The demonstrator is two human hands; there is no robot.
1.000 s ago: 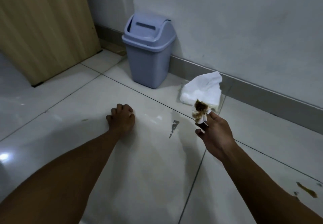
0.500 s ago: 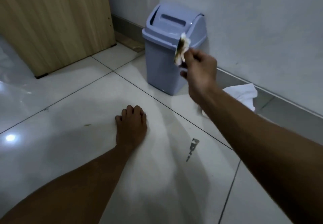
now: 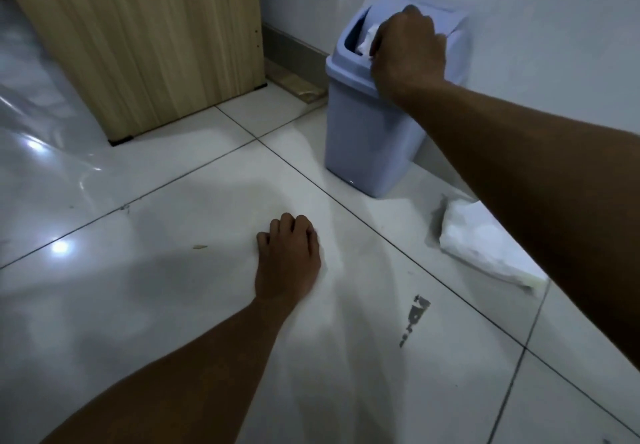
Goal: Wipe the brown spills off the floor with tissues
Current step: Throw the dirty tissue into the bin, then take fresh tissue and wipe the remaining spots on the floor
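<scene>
My right hand [image 3: 408, 50] is at the swing lid of the pale blue bin [image 3: 370, 135] by the wall, pinching a crumpled used tissue [image 3: 367, 41] that pokes into the lid opening. My left hand [image 3: 289, 258] rests on the white tiled floor [image 3: 173, 305] with its fingers curled under, holding nothing. A pack of white tissues [image 3: 481, 246] lies on the floor right of the bin, partly hidden by my right forearm. A small brownish speck [image 3: 200, 246] sits on the tile left of my left hand.
A wooden cabinet panel [image 3: 145, 45] stands at the back left. Clear plastic sheeting [image 3: 31, 138] lies along the left edge. A grey scuff mark [image 3: 414, 319] marks the tile near a grout line. The white wall [image 3: 536, 45] and its grey skirting run behind the bin.
My right hand carried the stained tissue from above the floor up and left to the bin and now pushes it into the lid opening. My left hand stayed planted on the tile.
</scene>
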